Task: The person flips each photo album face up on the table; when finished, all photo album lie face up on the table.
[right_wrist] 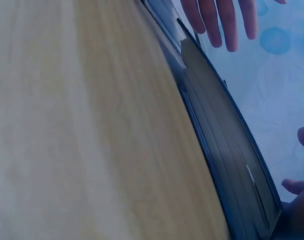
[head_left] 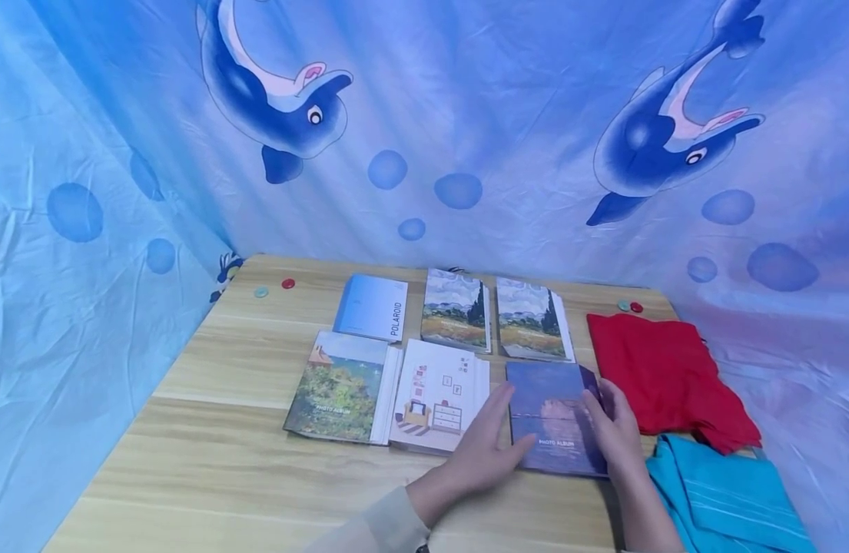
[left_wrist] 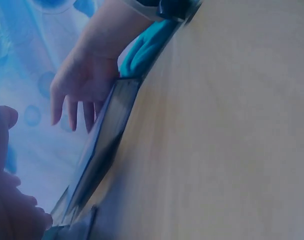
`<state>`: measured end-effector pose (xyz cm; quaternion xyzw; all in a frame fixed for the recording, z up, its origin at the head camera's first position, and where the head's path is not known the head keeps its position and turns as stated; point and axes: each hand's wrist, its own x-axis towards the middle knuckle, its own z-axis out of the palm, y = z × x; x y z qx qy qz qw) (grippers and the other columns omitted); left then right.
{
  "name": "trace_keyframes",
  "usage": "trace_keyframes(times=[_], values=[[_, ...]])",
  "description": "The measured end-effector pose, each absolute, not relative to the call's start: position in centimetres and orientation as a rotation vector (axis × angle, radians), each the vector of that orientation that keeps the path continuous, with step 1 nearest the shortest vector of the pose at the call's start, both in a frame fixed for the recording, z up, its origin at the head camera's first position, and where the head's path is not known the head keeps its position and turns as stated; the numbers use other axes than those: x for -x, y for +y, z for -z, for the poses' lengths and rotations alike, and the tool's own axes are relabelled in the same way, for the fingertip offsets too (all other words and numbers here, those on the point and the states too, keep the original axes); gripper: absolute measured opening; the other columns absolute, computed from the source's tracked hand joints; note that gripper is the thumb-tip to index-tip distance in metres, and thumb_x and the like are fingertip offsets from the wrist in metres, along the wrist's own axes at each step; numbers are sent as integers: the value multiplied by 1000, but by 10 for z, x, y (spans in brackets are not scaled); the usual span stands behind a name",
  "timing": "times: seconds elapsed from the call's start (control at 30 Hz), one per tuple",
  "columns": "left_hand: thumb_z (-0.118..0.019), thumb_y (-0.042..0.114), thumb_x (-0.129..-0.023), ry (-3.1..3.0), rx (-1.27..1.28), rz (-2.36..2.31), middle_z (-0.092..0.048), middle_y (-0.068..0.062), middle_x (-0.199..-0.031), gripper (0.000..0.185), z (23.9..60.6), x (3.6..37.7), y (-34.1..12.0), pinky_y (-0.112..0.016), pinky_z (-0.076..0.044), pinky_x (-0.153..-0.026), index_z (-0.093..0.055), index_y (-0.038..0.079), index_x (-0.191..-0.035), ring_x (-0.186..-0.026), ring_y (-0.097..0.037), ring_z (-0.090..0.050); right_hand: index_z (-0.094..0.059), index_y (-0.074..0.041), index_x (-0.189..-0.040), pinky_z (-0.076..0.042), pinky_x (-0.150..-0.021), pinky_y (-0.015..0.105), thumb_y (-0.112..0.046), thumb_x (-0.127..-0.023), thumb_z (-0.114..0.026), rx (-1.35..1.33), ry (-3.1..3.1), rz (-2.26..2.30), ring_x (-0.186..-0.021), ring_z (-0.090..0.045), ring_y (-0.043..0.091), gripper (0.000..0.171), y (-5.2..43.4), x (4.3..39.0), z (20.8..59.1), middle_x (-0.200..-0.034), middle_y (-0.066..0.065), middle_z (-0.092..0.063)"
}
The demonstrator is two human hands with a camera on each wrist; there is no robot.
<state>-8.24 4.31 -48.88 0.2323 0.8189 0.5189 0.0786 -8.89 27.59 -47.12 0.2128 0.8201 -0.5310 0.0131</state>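
Observation:
A purple photo album (head_left: 552, 422) with a pink patch on its cover lies at the front right of the row. My left hand (head_left: 482, 447) is at its left edge, fingers pointing forward and thumb near the lower left of the cover. At the opposite edge is my right hand (head_left: 619, 430), its thumb over the cover's right side. The left wrist view shows the right hand (left_wrist: 89, 75) with its fingers hanging loosely beside the album (left_wrist: 109, 125). In the right wrist view, the left hand's straight fingers (right_wrist: 227, 25) appear beyond the thick album (right_wrist: 217, 120).
A white album with furniture drawings (head_left: 434, 392) and a green landscape album (head_left: 341, 388) lie to the left. Behind are a blue POLAROID album (head_left: 372, 307) and two matching landscape albums (head_left: 455, 307). Red cloth (head_left: 662, 376) and teal cloth (head_left: 731, 495) lie at right.

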Motion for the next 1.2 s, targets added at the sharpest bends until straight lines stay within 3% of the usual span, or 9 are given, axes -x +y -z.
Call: trace_keyframes(times=[0.2,0.57,0.77,0.9,1.03,1.1,1.2], values=[[-53,56,-99,2454,-722,-1432,-19,-15,-167,84,491,78,49,-48,-25,-121,-27,4,-159,-151,-32,-23,-14,-7,-162,-15,-122,59,-50,-102,-52,-568,2568,1569,-153,-14,38,83,277,86,473,-165,22,-19],[-54,58,-97,2435,-577,-1400,-18,-15,-167,88,486,80,48,-49,-22,-122,-23,6,-161,-152,-31,-20,-16,-8,-163,-19,-122,57,-49,-103,-52,-565,2467,1654,-153,-16,40,81,272,83,469,-166,22,-17],[-59,58,-95,2352,-514,-1443,-21,-14,-167,87,485,83,56,-46,-22,-122,-27,10,-161,-152,-30,-21,-28,-15,-161,-18,-123,54,-42,-106,-47,-679,2401,1829,-153,-15,34,63,272,84,475,-166,16,-23],[-62,55,-95,2305,-477,-1505,-20,-12,-167,85,486,82,66,-46,-22,-123,-30,10,-160,-152,-30,-21,-29,-20,-161,-27,-120,40,-33,-109,-43,-722,2269,1992,-152,-16,28,56,276,83,478,-167,11,-23],[-60,54,-96,2295,-401,-1610,-23,-9,-167,81,491,76,75,-48,-23,-122,-33,11,-159,-152,-29,-23,-28,-22,-161,-41,-101,17,-33,-109,-43,-734,2140,2092,-144,-29,20,55,282,79,479,-163,6,-29],[-60,55,-96,2289,-361,-1657,-23,-8,-167,80,493,74,78,-49,-23,-122,-34,11,-158,-152,-28,-24,-32,-21,-160,-45,-92,10,-32,-109,-43,-745,2103,2155,-135,-39,12,53,283,77,479,-155,1,-39],[-61,53,-96,2275,-340,-1707,-22,-8,-167,78,496,72,82,-50,-23,-122,-37,11,-157,-152,-30,-23,-39,-15,-157,-49,-87,10,-29,-108,-49,-748,2088,2241,-116,-52,2,52,285,76,475,-135,-9,-52]])
